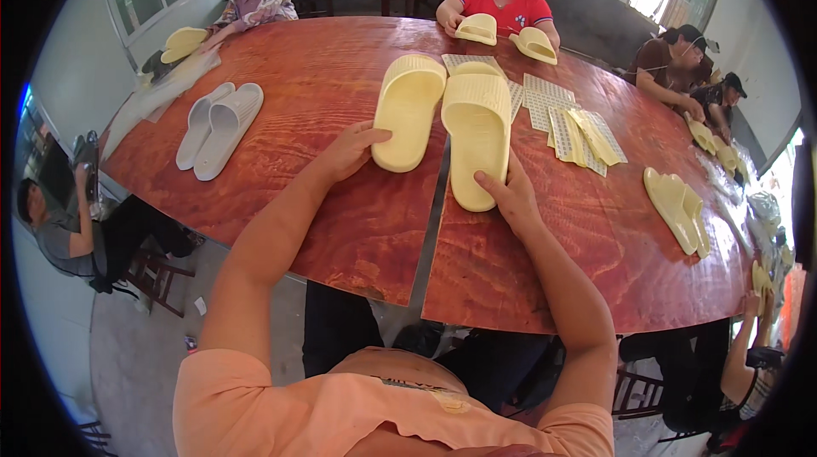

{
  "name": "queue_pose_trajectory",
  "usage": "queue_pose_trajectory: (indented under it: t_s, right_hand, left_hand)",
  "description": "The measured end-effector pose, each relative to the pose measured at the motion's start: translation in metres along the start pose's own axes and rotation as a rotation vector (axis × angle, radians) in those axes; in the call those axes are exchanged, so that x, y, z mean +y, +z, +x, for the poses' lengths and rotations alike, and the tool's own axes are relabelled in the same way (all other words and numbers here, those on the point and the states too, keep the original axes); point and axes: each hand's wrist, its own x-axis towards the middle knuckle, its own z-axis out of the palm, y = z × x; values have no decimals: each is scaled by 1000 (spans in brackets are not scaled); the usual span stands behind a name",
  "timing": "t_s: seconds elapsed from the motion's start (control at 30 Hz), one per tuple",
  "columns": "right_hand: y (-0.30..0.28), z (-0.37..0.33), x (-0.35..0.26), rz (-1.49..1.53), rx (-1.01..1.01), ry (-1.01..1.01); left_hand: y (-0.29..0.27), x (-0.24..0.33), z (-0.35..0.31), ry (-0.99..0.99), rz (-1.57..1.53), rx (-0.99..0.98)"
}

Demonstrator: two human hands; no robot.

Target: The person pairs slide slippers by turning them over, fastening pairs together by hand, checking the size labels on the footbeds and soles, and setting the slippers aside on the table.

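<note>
My left hand (353, 151) grips the heel end of a pale yellow slide slipper (410, 108), its thumb on the footbed. A second yellow slide slipper (477, 129) is in my right hand (511, 193), with the thumb pressed on its heel and the fingers hidden beneath. Both slippers point away from me, side by side above the table (340, 227), their ribbed straps uppermost. Just beyond the right one, part of another yellow shape shows; I cannot make out how it lies. Sheets of small stickers (549, 99) lie to the right of my right slipper.
A grey slipper pair (219, 129) rests at left, a yellow pair (677, 210) at right. Across the table a person in red (502, 6) handles two yellow slippers. Other people sit around both sides. A dark gap (430, 236) splits the tabletop. Plastic bags (762, 214) lie along the right edge.
</note>
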Motion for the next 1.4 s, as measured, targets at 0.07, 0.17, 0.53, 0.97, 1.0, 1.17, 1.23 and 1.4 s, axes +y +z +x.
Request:
queue_pose_trajectory:
  t_s: [0.07, 0.17, 0.53, 0.97, 1.0, 1.17, 1.23, 1.4]
  right_hand:
    - [3, 3, 11, 58, 17, -5]
    - [4, 0, 19, 29, 33, -26]
    - [16, -14, 3, -823, -127, -292]
    - [14, -17, -3, -831, -222, -393]
    - [16, -16, -3, -834, -230, -419]
    - [12, -19, -2, -819, -246, -428]
    - [11, -20, -4, -823, -298, -412]
    - [13, -21, -8, -879, -282, -449]
  left_hand:
    - [-5, 12, -26, -49, 85, 42]
    - [-8, 26, -62, -146, 164, 132]
    - [-52, 76, -165, -104, 1043, 528]
    - [-17, 13, -47, 171, 1505, 211]
    - [-24, 9, -38, 159, 1409, 205]
    - [-3, -7, 0, 156, 1325, 128]
    - [13, -6, 6, 124, 1339, 103]
    - [11, -12, 14, 60, 1495, 184]
